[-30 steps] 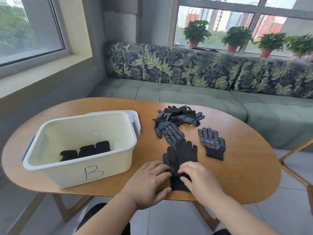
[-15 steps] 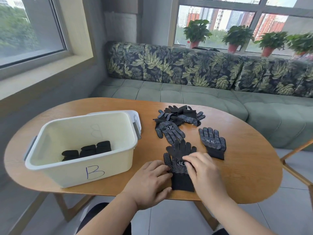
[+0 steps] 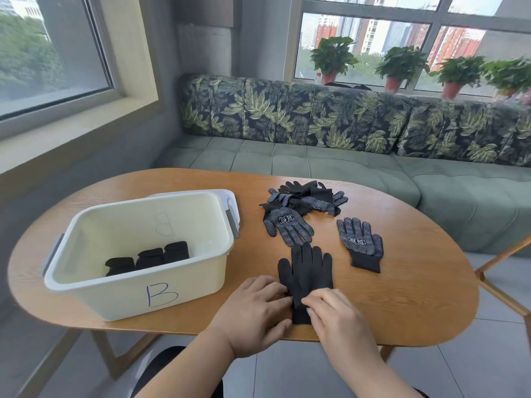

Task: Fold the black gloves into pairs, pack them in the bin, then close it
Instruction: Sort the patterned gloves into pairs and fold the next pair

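Wooden table [image 3: 416, 297], bin [image 3: 129, 300] marked "B", left hand [image 3: 253, 314] flat on black glove [image 3: 309, 268], right hand [image 3: 336, 317] fingers [image 3: 319, 297] pinching it

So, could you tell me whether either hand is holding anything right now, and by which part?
The right hand appears to pinch the stacked gloves at the cuff end; the left hand presses flat beside it.

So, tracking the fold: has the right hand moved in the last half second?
Yes. The right hand has drawn back toward the table's near edge, from the middle of the stacked gloves to their cuff end.
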